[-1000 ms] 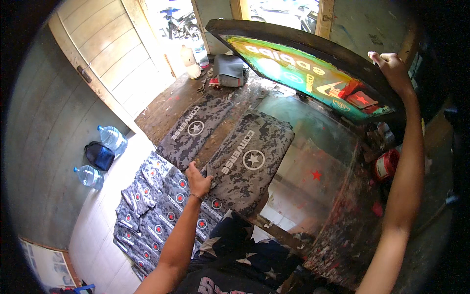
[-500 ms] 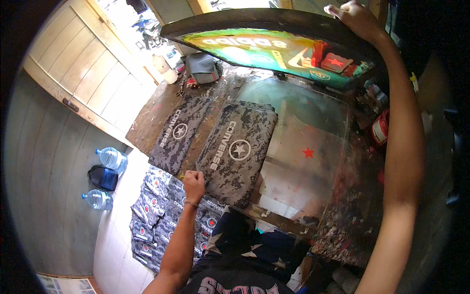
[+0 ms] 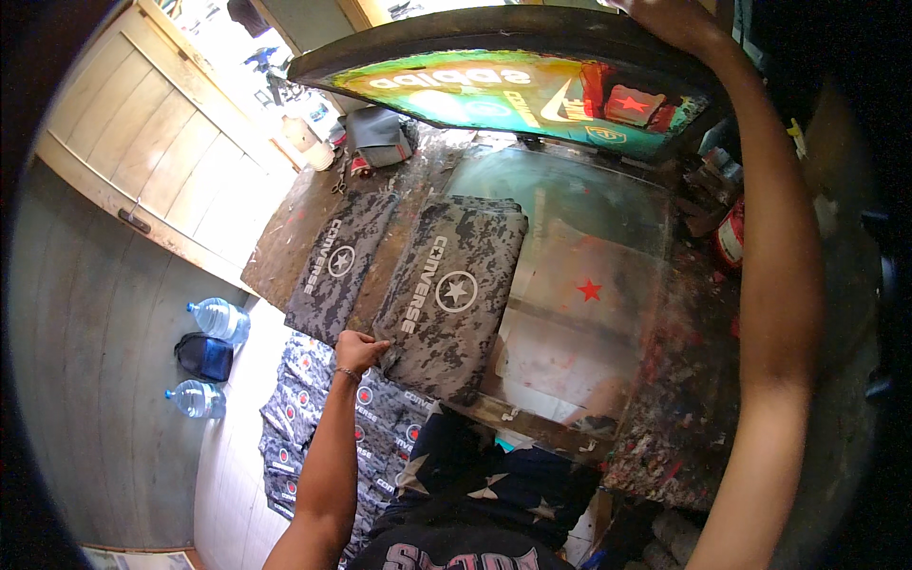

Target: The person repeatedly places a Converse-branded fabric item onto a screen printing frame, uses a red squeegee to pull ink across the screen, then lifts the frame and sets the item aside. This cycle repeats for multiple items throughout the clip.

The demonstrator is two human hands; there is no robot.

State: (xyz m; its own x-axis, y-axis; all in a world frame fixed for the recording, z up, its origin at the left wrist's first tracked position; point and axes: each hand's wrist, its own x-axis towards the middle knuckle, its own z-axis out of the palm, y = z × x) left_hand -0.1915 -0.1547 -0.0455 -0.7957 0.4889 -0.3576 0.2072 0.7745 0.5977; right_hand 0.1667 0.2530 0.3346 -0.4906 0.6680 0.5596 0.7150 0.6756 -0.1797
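My right hand [image 3: 670, 23], partly cut off by the upper edge, grips the dark rim of a raised screen printing frame [image 3: 399, 46]. Its mesh is coloured green, orange and red, with red ink around a star. Below lies a glass plate [image 3: 622, 214] with a small red star print [image 3: 589, 290]. My left hand [image 3: 360, 351] is closed in a pinch at the near left corner of a stack of grey camouflage fabric [image 3: 475, 242] with a white printed star emblem. Left of it lies a narrower stack of similar fabric [image 3: 332, 285].
Printed camouflage pieces [image 3: 313, 399] with red stars are spread below the table's left edge. Scissors [image 3: 339, 182], a grey box-like case [image 3: 378, 133] and a pale bottle [image 3: 309, 142] stand at the back. A red can [image 3: 730, 233] is at right; water bottles [image 3: 220, 320] lie on the floor.
My left hand has moved slightly left and down, its fingers now turned toward the fabric stack's corner. The view has shifted a little; my right hand stays on the raised frame.
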